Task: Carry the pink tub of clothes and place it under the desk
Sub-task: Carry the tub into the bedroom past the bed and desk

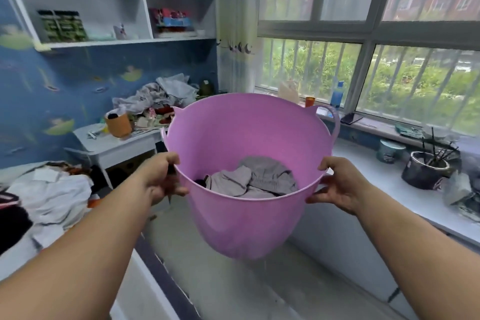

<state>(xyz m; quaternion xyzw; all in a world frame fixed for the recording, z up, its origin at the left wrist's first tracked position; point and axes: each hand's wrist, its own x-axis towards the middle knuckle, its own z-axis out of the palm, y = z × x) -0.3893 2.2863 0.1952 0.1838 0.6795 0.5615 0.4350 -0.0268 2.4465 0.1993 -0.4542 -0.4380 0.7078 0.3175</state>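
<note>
Head view: left hand (162,176), right hand (339,184) grip pink tub (246,215) rim (grey clothes (254,179) inside).

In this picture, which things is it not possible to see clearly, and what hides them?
- Head view: the space under the desk is mostly hidden by the pink tub and the left hand.
- Clothes: only the top grey layer shows; the tub wall hides the rest.
- Right hand: its fingertips are behind the rim.
- The tub's underside faces away.
- Shelf items are too blurred to identify.
</note>
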